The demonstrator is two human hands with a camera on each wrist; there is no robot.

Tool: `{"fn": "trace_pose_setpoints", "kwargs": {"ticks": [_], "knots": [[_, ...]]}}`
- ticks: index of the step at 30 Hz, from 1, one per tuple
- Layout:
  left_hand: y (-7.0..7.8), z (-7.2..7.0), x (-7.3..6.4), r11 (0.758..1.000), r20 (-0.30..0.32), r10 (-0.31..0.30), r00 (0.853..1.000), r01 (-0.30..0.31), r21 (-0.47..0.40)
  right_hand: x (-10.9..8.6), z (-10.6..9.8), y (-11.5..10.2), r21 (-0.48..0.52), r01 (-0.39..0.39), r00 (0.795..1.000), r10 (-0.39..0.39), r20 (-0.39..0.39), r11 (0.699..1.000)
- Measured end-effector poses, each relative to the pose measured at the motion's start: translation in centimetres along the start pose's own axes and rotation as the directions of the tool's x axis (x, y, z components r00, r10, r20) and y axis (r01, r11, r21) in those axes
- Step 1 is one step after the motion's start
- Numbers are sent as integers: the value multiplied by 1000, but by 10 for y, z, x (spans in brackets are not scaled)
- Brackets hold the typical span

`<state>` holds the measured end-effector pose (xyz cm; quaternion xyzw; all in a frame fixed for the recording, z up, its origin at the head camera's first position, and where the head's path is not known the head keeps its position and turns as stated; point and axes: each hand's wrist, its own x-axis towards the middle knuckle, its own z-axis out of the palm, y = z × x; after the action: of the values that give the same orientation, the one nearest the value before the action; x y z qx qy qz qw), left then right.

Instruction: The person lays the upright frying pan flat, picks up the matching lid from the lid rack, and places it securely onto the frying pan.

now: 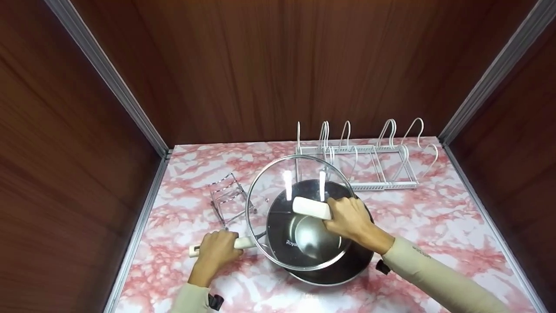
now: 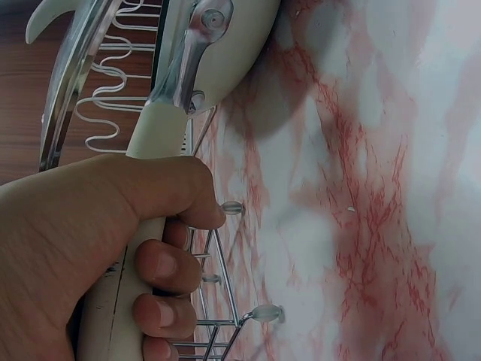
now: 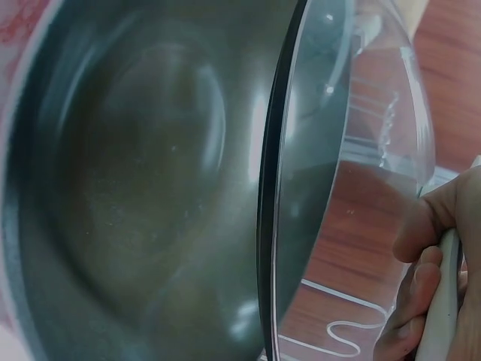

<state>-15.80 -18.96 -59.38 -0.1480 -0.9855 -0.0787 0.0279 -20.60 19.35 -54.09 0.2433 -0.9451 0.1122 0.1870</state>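
My left hand (image 1: 219, 250) grips the cream handle (image 1: 244, 242) of a deep frying pan (image 1: 362, 261) with a dark inside. In the left wrist view, the thumb and fingers curl round that handle, and the pan's pale outer side (image 2: 240, 56) casts a shadow on the tabletop. Above the pan, my right hand (image 1: 349, 217) holds a clear glass lid (image 1: 273, 191) by its cream handle (image 1: 310, 208). The lid is tilted and shifted left of the pan, leaving the pan's right and near edges uncovered. Within the pan (image 3: 135, 188), the right wrist view shows a bare, shiny bottom.
A white wire rack (image 1: 384, 187) with several upright loops stands at the back right, partly behind the lid. Left of the lid is a small chrome wire rack (image 1: 236, 216). Brown wood-look panels (image 1: 278, 78) enclose the red-and-white marbled tabletop (image 1: 434, 226) at the back and sides.
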Motion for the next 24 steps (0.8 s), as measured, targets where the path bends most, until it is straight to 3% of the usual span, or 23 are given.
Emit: {"fn": "trace_pose_setpoints", "kwargs": {"ticks": [6,24], "knots": [[0,0,0,1000,-22,5,1000,-5,2,-4,2,3,-2,-6,1000,6,-4,1000],[-1,0,1,1000,0,9,1000,-9,-11,-20,-1,11,15,-41,998,40,48,999]]}}
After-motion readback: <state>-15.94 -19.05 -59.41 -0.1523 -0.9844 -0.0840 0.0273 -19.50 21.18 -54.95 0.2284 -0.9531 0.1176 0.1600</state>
